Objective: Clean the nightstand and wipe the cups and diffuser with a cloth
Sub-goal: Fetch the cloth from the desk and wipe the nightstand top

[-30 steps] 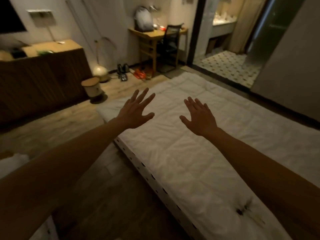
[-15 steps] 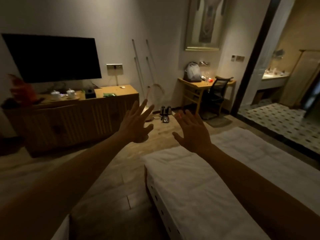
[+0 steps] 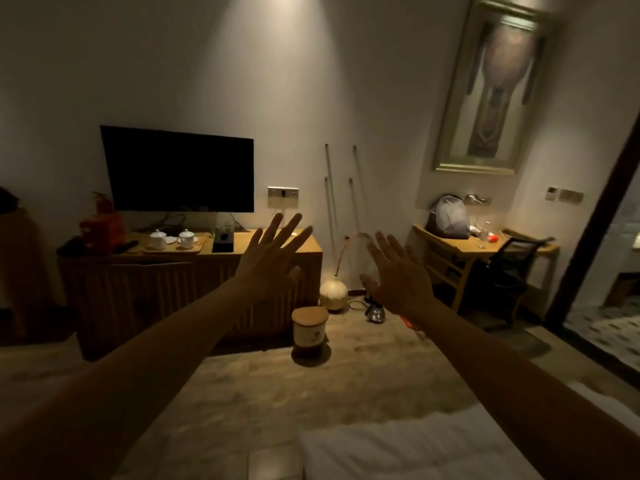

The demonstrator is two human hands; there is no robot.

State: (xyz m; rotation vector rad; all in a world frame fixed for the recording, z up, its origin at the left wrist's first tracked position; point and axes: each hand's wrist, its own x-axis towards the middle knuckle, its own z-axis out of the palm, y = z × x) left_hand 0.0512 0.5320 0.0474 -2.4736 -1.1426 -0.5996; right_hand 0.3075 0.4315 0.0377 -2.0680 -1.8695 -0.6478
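My left hand (image 3: 273,258) and my right hand (image 3: 394,277) are stretched out in front of me at chest height, fingers spread, palms facing away, holding nothing. Far beyond them two white lidded cups (image 3: 173,238) stand on a wooden tray (image 3: 199,250) on a long wooden cabinet (image 3: 138,285) under a dark wall television (image 3: 178,169). No cloth, diffuser or nightstand is clearly in view.
A small white bin with a wooden lid (image 3: 309,327) stands on the wood floor before the cabinet. A round floor lamp (image 3: 333,294) glows by the wall. A desk (image 3: 460,251) with a grey bag and a black chair (image 3: 509,275) sits right. White bed corner (image 3: 415,448) lies below.
The view has lifted from the white bed up to the television wall. Both hands stay spread and empty in front of me.
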